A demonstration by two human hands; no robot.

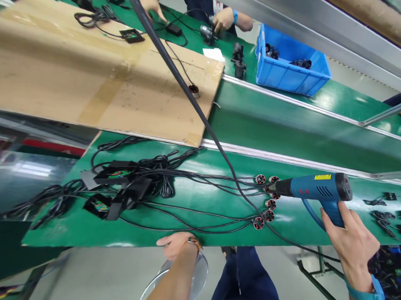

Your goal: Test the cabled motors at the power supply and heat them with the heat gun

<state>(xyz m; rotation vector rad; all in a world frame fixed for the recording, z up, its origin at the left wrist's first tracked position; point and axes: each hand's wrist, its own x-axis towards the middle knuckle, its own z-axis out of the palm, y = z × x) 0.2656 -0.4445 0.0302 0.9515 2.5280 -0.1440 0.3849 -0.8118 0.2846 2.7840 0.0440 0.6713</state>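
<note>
My right hand is wrapped round the handle of a blue heat gun. Its dark nozzle points left, over a cluster of small round motor stators with copper-coloured windings, hiding some of them. Black cables run left from these parts to black housings with green boards and coloured wires inside. My left hand rests at the near edge of the green worktable, fingers loosely stretched and nothing seen in them.
A thick black cord crosses the view diagonally. A cardboard sheet lies beyond the worktable, with another stator on it. A co-worker's hands handle parts across the line, near a blue bin. Bundled cables lie at right.
</note>
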